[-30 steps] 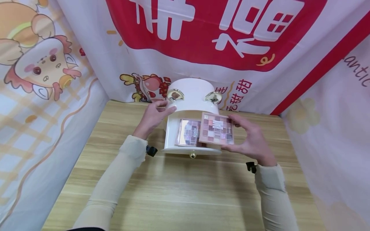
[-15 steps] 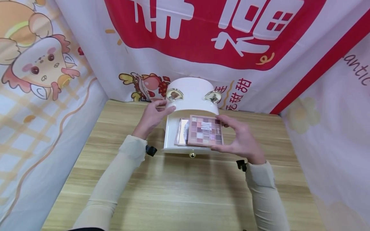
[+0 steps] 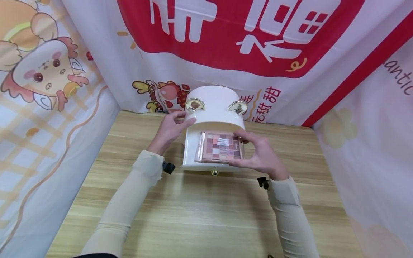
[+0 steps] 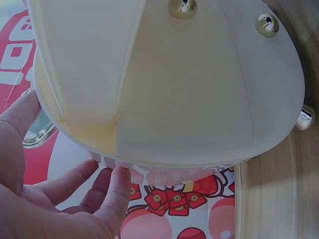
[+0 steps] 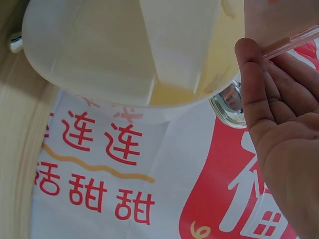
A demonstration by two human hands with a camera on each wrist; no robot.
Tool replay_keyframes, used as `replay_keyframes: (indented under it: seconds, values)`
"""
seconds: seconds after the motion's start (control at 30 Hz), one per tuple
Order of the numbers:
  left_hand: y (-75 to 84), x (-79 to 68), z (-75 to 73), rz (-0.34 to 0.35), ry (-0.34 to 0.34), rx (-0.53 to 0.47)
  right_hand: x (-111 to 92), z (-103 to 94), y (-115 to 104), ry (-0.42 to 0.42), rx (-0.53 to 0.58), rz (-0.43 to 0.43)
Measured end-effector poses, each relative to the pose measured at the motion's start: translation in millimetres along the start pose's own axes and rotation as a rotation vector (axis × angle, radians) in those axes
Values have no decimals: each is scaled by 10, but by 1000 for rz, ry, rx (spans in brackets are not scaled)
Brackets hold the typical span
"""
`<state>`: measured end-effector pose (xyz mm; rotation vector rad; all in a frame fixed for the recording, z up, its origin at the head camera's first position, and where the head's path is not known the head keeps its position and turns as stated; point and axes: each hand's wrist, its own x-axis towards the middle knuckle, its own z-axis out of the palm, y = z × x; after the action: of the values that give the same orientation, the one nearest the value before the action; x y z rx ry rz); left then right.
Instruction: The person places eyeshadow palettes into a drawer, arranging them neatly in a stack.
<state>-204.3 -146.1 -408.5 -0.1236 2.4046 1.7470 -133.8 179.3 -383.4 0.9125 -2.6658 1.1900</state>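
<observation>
A white rounded box (image 3: 214,96) with two gold-rimmed round eyes stands against the back cloth, its drawer (image 3: 189,152) pulled out. My right hand (image 3: 259,156) pinches the right side of an eyeshadow palette (image 3: 222,150), thumb at the near corner and fingers at the far one. The palette lies over a second palette (image 3: 199,149) in the drawer; only the left edge of that one shows. With fingers fairly straight, my left hand (image 3: 169,130) touches the box's left side, as the left wrist view also shows. In the right wrist view, the right fingers hold the palette's edge (image 5: 289,42).
The box stands on a wood-grain table (image 3: 193,215). A gold knob (image 3: 214,172) sits on the drawer front. Printed cloth walls close in the back (image 3: 155,64), the left and the right (image 3: 371,143). Dark wrist cameras sit on both wrists.
My right hand has moved left with the palette, from the drawer's right side to over the second palette, which it now mostly covers. The left hand has stayed at the box's side.
</observation>
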Motion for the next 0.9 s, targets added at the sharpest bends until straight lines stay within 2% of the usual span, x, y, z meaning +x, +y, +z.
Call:
replay_keyframes:
  seconds: [0.47, 0.9]
  values:
    - [1, 12, -4, -9, 0, 8, 112, 108, 55, -31, 35, 29]
    - [-14, 10, 3, -13, 3, 12, 190, 167, 116, -47, 38, 22]
